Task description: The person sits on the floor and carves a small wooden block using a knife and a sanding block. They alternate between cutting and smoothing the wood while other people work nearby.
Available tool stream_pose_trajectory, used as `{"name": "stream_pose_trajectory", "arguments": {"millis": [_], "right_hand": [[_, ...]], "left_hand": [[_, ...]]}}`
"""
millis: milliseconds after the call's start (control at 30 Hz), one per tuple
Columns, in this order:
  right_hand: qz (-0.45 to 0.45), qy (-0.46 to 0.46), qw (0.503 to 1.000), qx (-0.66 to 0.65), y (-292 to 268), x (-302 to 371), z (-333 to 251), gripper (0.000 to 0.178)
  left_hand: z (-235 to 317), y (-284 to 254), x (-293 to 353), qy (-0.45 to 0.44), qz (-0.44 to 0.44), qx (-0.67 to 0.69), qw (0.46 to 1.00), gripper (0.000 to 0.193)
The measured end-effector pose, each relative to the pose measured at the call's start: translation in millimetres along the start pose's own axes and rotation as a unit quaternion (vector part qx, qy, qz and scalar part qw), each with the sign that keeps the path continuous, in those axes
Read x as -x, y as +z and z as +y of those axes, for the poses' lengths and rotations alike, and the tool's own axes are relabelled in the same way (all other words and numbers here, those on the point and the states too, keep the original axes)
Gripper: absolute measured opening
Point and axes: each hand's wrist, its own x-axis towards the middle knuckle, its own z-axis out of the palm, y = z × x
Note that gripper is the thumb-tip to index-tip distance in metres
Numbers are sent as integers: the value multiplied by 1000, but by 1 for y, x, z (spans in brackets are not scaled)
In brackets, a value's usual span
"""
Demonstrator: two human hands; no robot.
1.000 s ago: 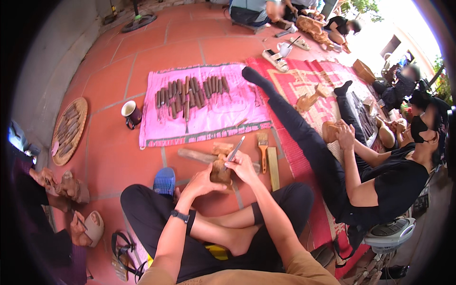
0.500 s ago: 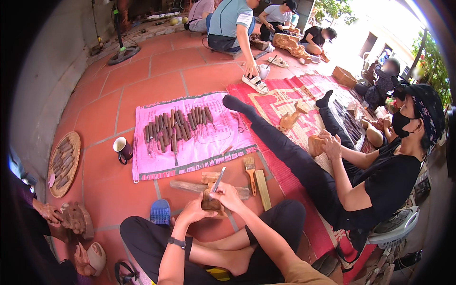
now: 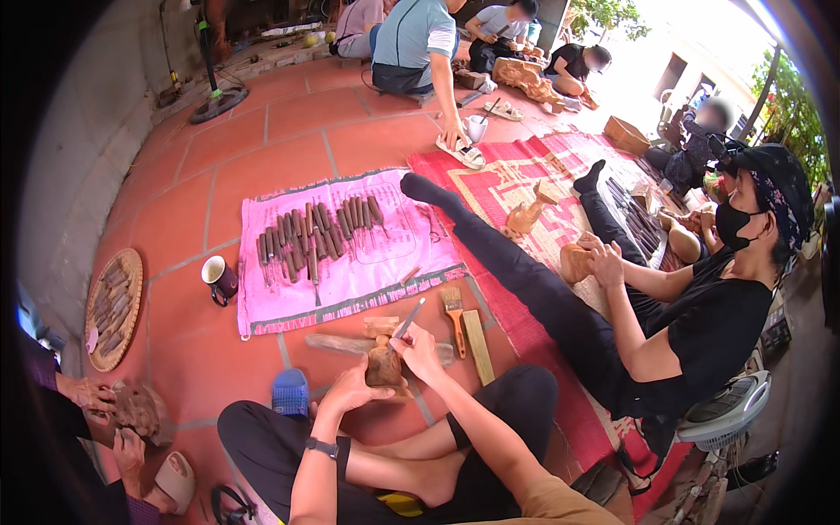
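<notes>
My left hand (image 3: 352,391) is closed around the side of a small brown wood carving (image 3: 385,367), held above my crossed legs. A slim grey stick like a pencil (image 3: 409,318) slants up from my right hand (image 3: 418,353), whose fingers pinch it against the carving's upper right side. Its lower tip is hidden by my fingers. Just beyond the carving, a long wooden piece (image 3: 337,342) lies on the tiles with a small wooden block (image 3: 381,326) beside it. To the right rest a flat brush (image 3: 455,317) and a wooden bar (image 3: 478,347).
Several wood-handled carving tools (image 3: 304,232) lie on a pink cloth (image 3: 385,302). A mug (image 3: 219,278), a blue slipper (image 3: 290,392) and a round basket of tools (image 3: 133,311) are at left. A co-worker (image 3: 652,346) sits at right, holding a carving (image 3: 575,262).
The carving in my left hand has turned, showing more of its top face. My right hand and the stick have shifted slightly. At far left, another person's lower hand has risen to their carving.
</notes>
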Motion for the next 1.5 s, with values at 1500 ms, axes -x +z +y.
{"name": "stream_pose_trajectory", "arguments": {"millis": [1500], "right_hand": [[19, -14, 998, 59, 2, -1, 1, 17]], "left_hand": [[8, -5, 2, 0, -23, 1, 1000, 127]]}}
